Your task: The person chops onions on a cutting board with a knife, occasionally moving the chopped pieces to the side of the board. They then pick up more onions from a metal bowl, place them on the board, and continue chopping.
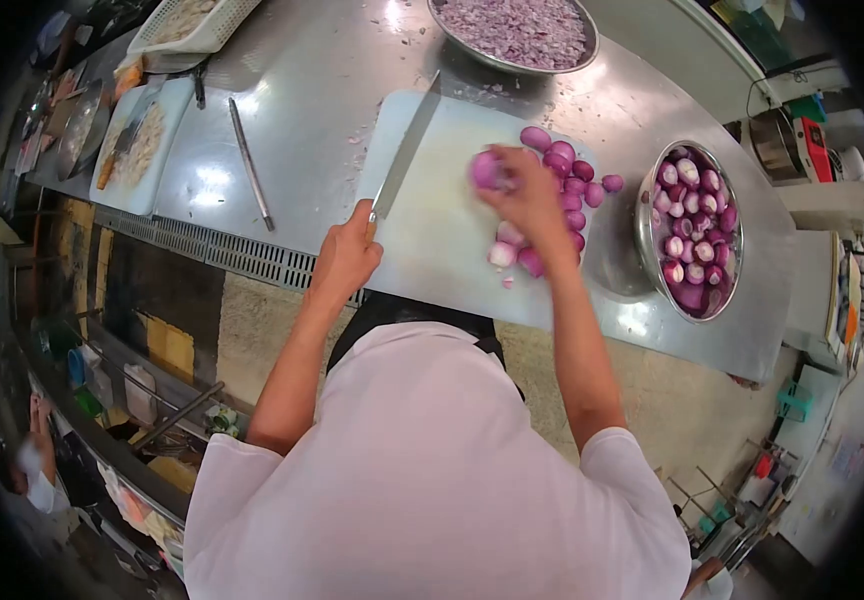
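Observation:
My left hand [345,254] is wrapped round the handle of a long knife [407,150], whose blade points away from me over the left part of a white cutting board [432,255]. Above the board's right half, my right hand [527,195] is closed on a purple onion [487,171], slightly blurred by motion. Several peeled purple onions [573,186] lie just right of that hand, partly hidden by it and the forearm. A few more onions [503,254] sit nearer to me.
A steel bowl of peeled onions [645,215] stands at the right. Beyond the board is a bowl of chopped onion [592,50]. A metal rod [249,165], another board [174,150] with chopped pieces and a knife, and a white basket [220,30] are at the left.

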